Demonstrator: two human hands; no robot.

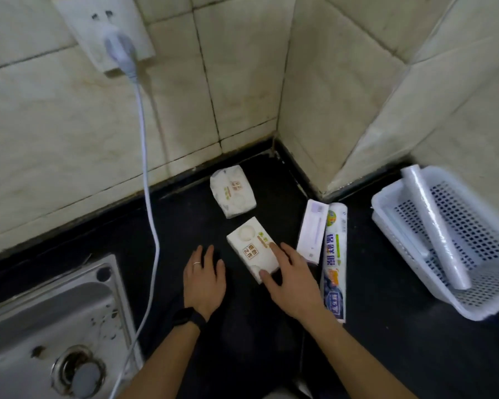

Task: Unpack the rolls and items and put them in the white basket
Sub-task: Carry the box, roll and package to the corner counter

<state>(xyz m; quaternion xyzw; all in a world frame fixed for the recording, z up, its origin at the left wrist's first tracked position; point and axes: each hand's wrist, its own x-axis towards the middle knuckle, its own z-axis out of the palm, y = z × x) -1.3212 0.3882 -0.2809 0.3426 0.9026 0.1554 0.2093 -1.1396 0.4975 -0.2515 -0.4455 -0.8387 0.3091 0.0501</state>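
Left hand flat on the black counter, fingers relaxed, holding nothing, just left of the near tissue pack. Right hand on that pack's right edge: index straight along it, thumb at the near corner, touching, not curled round. Second tissue pack beyond both hands. White box just right of the right hand, printed roll against it. White basket further right, clear roll inside

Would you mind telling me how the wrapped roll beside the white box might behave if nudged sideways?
The wrapped roll looks cylindrical, so it would probably roll, though the white box beside it should block that side. Its glossy wrapper may be slippery.
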